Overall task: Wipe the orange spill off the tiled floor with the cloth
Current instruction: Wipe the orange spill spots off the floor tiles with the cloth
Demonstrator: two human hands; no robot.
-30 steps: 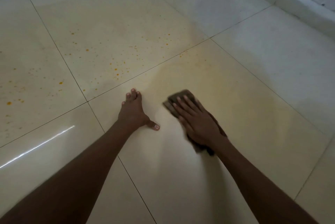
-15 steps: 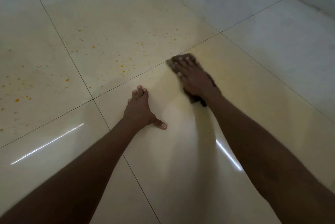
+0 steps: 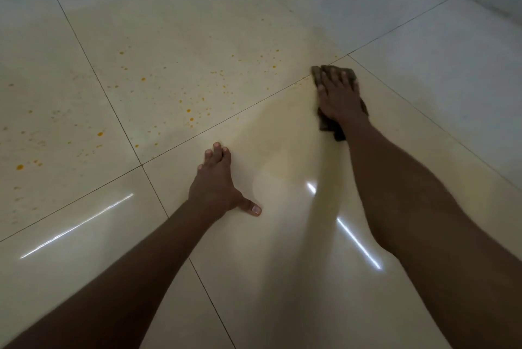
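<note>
Your right hand [image 3: 340,97] lies flat on the cloth [image 3: 336,73], with its fingers [image 3: 334,77] straight and a little spread, pressing the cloth down on the floor [image 3: 423,111]. The cloth pokes out past your fingertips and also back by your wrist, so its long side runs the same way as your hand. Your fingertips sit right at the thin line between two tiles. Your left hand [image 3: 216,184] rests flat on the floor too, fingers straight and close together, thumb out to the side, holding nothing. It looks like it is just propping you up. The spill [image 3: 189,111] is a scatter of small orange dots. From your right fingers it lies to the left, across the tile line, with the nearest dots just beside the cloth and the rest spreading far off to the left. The left hand is nearer many of the dots, but the right one has the cloth. So the next wipe likely needs to go left, over the line, into the dots.
</note>
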